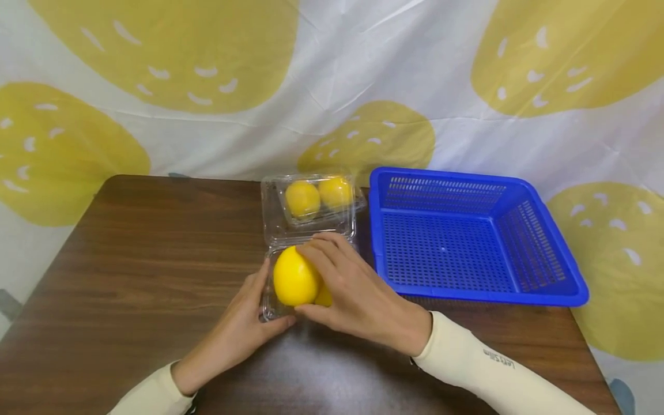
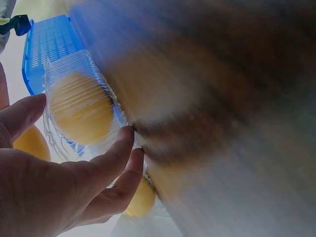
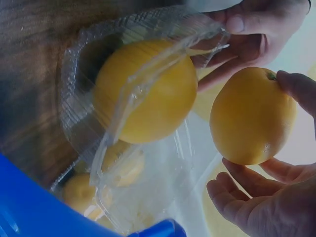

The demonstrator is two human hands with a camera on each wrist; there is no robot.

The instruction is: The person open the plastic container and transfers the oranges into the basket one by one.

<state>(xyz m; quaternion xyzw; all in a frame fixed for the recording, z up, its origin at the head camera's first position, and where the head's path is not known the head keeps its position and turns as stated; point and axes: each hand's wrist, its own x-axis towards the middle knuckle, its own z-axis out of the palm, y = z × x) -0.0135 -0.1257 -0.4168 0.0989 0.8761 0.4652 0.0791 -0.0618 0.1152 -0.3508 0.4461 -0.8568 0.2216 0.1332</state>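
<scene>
An open clear plastic clamshell lies at the table's middle front. My left hand grips its near left edge, thumb along the front; in the left wrist view its fingers touch the blurred clear plastic. My right hand holds a yellow round fruit just over this clamshell, fingers on top and thumb below. In the right wrist view this fruit sits between fingertips and palm, clear of the plastic. A second yellow fruit lies inside the clamshell.
A closed clear clamshell with two yellow fruits stands just behind the open one. A blue perforated basket with nothing in it sits to the right. The brown wooden table ends at a patterned cloth backdrop.
</scene>
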